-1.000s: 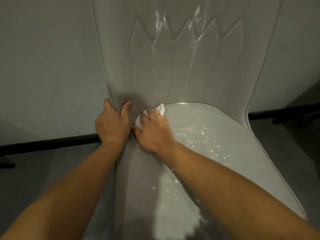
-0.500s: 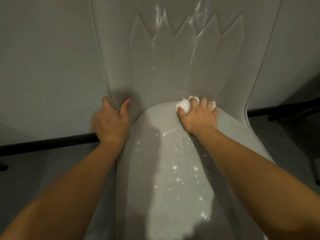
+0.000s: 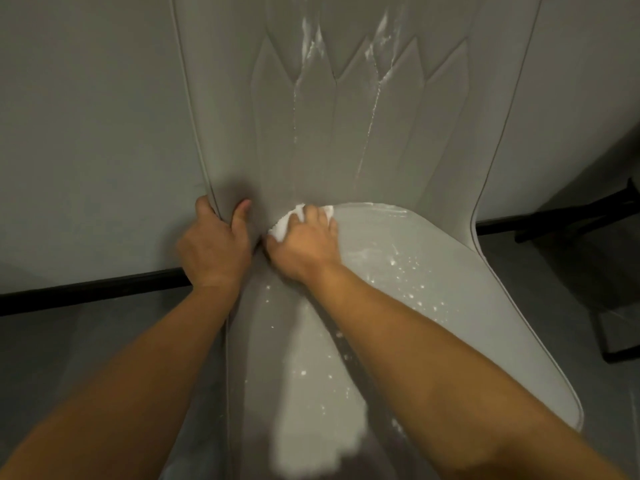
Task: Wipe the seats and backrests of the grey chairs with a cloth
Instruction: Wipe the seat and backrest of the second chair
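A: From the head view, what do you see of the chair?

B: I see a grey chair, with its seat [image 3: 398, 271] running from near to far and its backrest [image 3: 346, 133] standing at the far side. The backrest has stitched panels shaped like long points. White wet streaks [image 3: 375, 84] run down two of the seams, and many small white drops [image 3: 408, 282] lie on the right part of the seat.

A: And the hands?

B: The left hand [image 3: 214, 247] is closed around the left edge of the backrest, low down where it meets the seat. The thumb lies on the front face and the fingers go behind the edge. The right hand [image 3: 304, 247] is just beside it, on its right, almost touching it. Its fingers are clamped on a white cloth [image 3: 287, 225] and press it into the crease between seat and backrest, at the left end of that crease. Only a crumpled part of the cloth shows above and left of the knuckles.

A: What is around the chair?

B: Behind it stands a pale wall [image 3: 86, 133] with a dark skirting strip [image 3: 104, 292] at the bottom, and a grey floor [image 3: 69, 341]. On the far right there is some dark furniture [image 3: 588, 237]; I cannot tell what it is.
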`<action>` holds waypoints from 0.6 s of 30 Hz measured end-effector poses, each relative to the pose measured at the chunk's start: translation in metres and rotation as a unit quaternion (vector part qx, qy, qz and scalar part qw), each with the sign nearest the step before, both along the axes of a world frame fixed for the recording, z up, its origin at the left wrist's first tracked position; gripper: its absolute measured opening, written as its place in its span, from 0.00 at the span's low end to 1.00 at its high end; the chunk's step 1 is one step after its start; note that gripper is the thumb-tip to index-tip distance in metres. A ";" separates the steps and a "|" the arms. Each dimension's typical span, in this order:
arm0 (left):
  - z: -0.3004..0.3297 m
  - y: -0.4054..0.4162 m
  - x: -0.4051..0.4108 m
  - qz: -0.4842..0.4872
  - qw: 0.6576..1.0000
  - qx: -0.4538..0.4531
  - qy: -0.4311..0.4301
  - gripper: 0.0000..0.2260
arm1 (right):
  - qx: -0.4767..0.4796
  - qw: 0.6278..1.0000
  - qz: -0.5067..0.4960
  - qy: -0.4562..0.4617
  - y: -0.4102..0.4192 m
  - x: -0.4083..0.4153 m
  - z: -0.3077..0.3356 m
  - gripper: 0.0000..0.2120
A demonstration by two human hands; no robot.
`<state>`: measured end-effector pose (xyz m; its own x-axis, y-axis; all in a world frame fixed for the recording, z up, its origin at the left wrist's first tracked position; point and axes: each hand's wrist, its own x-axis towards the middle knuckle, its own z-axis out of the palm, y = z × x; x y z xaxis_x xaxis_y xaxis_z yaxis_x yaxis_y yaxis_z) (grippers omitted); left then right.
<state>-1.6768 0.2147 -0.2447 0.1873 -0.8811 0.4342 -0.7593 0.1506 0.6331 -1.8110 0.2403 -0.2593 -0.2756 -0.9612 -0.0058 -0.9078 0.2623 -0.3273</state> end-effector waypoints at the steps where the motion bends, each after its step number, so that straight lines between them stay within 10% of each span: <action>1: 0.001 0.000 -0.001 -0.002 1.000 0.002 -0.002 0.21 | -0.008 1.000 0.009 -0.002 0.000 0.005 -0.001 0.34; 9: 0.001 -0.001 0.000 -0.004 1.000 0.009 0.002 0.23 | -0.017 0.979 0.203 0.016 0.019 -0.013 0.001 0.24; 18: 0.002 -0.001 0.000 0.000 0.999 0.026 -0.024 0.25 | 0.000 0.979 0.195 0.059 0.008 -0.050 0.001 0.23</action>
<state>-1.6766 0.2134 -0.2430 0.1678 -0.9023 0.3971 -0.7886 0.1189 0.6034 -1.8609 0.2486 -0.2578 0.1137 -0.9935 0.0048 -0.9704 -0.1121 -0.2138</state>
